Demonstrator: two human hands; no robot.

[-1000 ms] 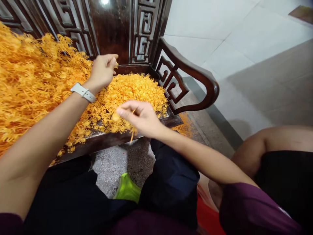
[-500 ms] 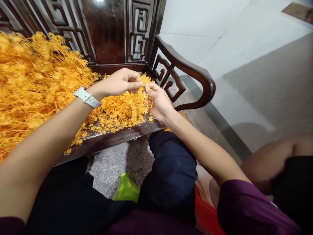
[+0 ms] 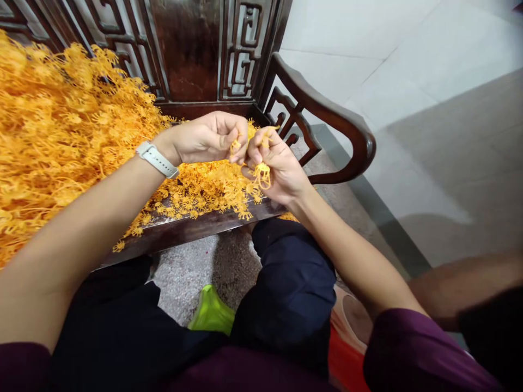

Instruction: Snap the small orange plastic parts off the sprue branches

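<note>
My left hand and my right hand meet above the right end of a dark wooden bench. Both are closed in a pinch on a small orange plastic flower piece, which dangles between the fingertips. A white watch band circles my left wrist. Under the hands lies a loose heap of small orange flower pieces. A far bigger mound of tangled orange sprigs covers the bench to the left.
The bench has a carved back and a curved armrest just right of my hands. My dark trouser knees and a green shoe are below. Another person's leg is at the lower right, on a grey tiled floor.
A second ago my hands were apart, left one near the bench back, right one lower down. They came together over the small heap and now pinch the same piece, slightly higher.
</note>
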